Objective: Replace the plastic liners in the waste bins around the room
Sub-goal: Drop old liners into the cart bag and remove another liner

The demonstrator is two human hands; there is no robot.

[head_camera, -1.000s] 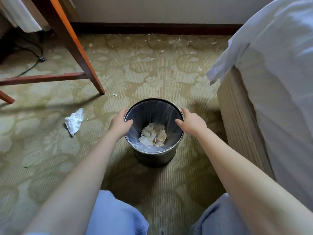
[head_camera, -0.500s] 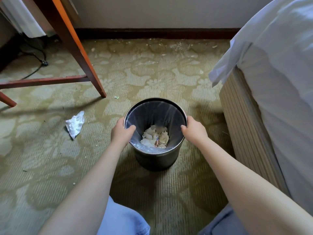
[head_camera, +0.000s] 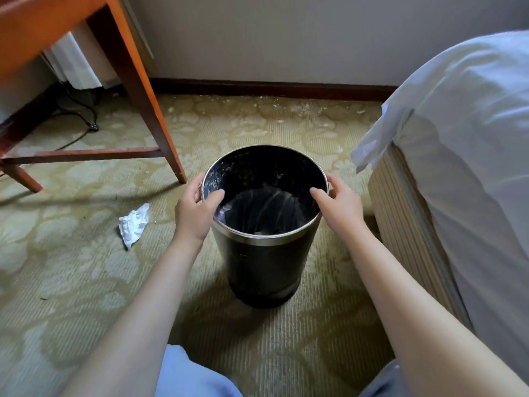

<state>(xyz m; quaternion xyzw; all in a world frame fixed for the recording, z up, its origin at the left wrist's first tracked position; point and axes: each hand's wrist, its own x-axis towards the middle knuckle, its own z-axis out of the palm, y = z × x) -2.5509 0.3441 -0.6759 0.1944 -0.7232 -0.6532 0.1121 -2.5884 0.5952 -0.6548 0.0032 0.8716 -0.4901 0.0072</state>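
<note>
Worn olive-green carpet (head_camera: pixel 71 282) with a pale floral pattern covers the floor, running back to a dark wooden skirting board (head_camera: pixel 272 88) under a plain wall. Upright on it, in the middle of the view, stands a black cylindrical waste bin (head_camera: pixel 266 267) with a silver metal rim. The left hand (head_camera: pixel 197 213) grips the rim on the left side, thumb hooked inside and fingers curled round the outside. The right hand (head_camera: pixel 340 207) grips the opposite side in the same way, so the waste bin sits directly between the two hands. A thin translucent plastic liner (head_camera: pixel 263 213) lies slumped inside, well below the rim at the far side. Whether either thumb touches it cannot be told. A crumpled white paper (head_camera: pixel 134 224) lies on the carpet left of the left hand, apart from the waste bin. An orange-brown wooden table leg (head_camera: pixel 143 90) slants down behind it. A bed with a white sheet (head_camera: pixel 472 167) stands at the right.
</note>
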